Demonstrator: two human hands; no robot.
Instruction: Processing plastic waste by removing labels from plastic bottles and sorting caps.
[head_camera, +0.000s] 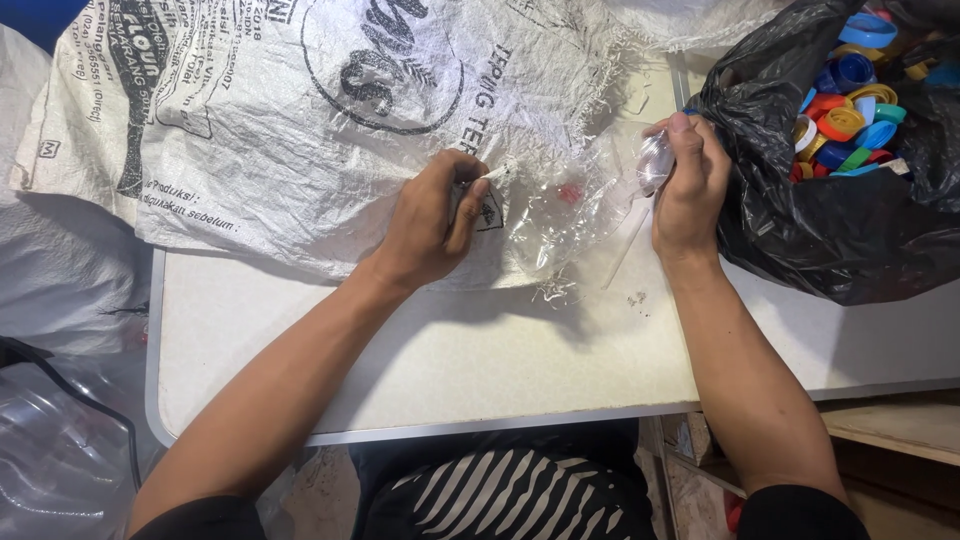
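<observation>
A crushed clear plastic bottle (575, 215) lies on its side on a pale table (480, 350), stretched between a person's two hands, its body partly over the lower edge of a white woven sack (280, 110) with dark print. The right hand (690, 185) grips the bottle's neck end, fingers wrapped round it and thumb pointing up. The left hand (430, 220) is closed on a small white-handled tool (492, 175), its tip pressed against the other end of the bottle; what kind of tool it is cannot be told. A small red spot shows through the clear plastic. Just beside the right hand, an open black plastic bag (830, 230) sits on the table's right side, heaped with bottle caps (850, 115) in blue, red, yellow, orange and green. Both forearms reach in from the near edge of the table, above a black-and-white striped garment (500, 495)
</observation>
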